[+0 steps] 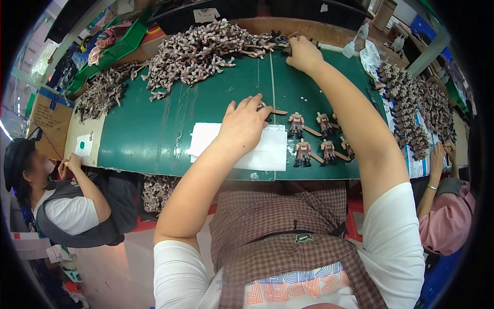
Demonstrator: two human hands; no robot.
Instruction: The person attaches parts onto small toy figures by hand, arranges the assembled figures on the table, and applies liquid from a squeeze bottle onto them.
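My left hand is over the white paper sheets at the middle of the bench. Its thumb and forefinger close on a small toy figure, mostly hidden, whose brown blade sticks out to the right. My right hand reaches to the bench's far edge, its fingers curled down among dark small parts; whatever it grips is hidden. Between my arms, several headless toy figures with brown blades lie in two rows, some covered by my right forearm.
A large heap of pale figure parts covers the far left of the green bench. More figures stand packed on the right. Co-workers sit at left and right. Black bins line the back.
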